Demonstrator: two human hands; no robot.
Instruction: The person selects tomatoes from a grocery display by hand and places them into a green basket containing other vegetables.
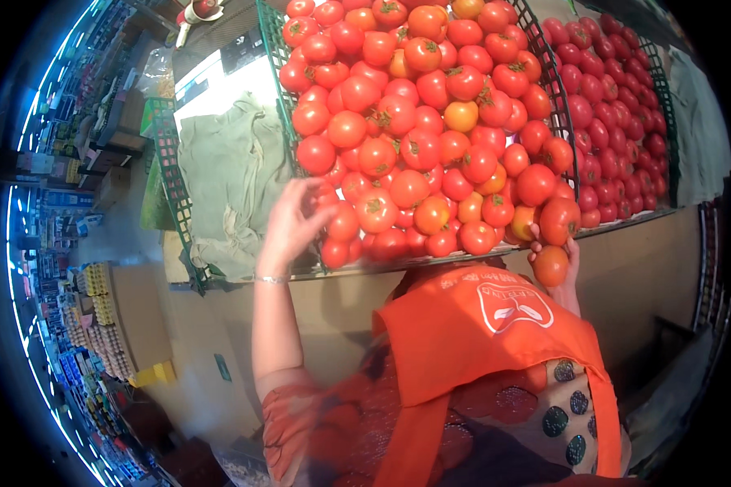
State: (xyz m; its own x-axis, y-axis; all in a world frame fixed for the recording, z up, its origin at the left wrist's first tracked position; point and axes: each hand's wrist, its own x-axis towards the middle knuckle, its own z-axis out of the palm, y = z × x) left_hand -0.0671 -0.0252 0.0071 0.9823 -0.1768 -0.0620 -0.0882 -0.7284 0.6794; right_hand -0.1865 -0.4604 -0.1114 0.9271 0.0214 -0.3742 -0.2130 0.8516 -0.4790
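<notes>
From my remote view: one green mesh crate [273,45], filled with a heap of red tomatoes [395,115]. One grey-green cloth [231,174], left of it. My left hand [292,223], thumb and fingers parted at the heap's near-left corner; hold, I cannot tell. My right hand [573,272], fingers curled around one tomato [551,266] at the near-right corner. One bracelet [271,279], left wrist.

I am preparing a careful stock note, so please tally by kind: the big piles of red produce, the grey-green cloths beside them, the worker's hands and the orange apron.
Piles of red produce, middle and right: 2
Grey-green cloths, left and right: 2
Hands, left and right: 2
Orange apron: 1
Total: 7
</notes>
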